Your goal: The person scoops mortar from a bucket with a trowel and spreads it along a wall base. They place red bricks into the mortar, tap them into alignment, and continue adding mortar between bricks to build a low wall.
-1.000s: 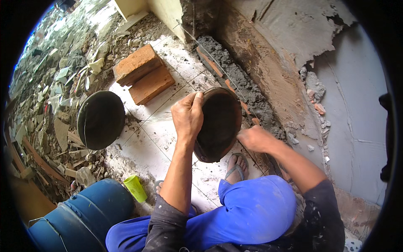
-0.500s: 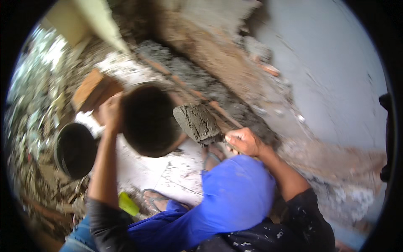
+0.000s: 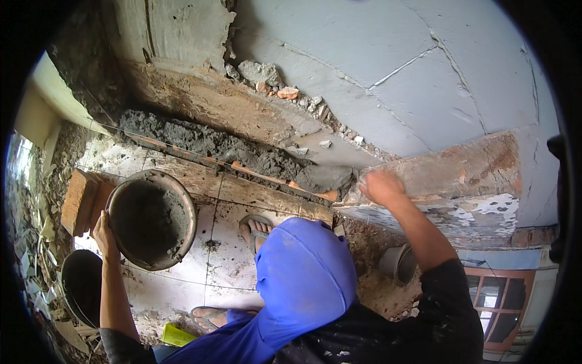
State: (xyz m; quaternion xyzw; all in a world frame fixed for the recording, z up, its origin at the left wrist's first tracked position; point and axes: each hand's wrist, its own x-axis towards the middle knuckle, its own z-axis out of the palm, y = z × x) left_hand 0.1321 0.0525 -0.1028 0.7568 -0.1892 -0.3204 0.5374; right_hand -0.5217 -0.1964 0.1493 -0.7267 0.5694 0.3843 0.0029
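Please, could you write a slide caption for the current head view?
Left hand holding a round bucket, right hand at the right end of a grey mortar bed.

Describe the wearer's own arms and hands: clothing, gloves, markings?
Left hand and right hand bare, no gloves visible. Left sleeve and right sleeve dark, ending around the elbows; pale specks on the right one. No cables visible on either arm.

Rnd. dark bowl (image 3: 193,213) w/ brownish rim was held by its edge, mouth turned upward, grey mortar (image 3: 167,225) contained inside. Rough grey mortar strip (image 3: 206,139) was spread alg. wall (image 3: 200,91) base, smoother nr. R end.
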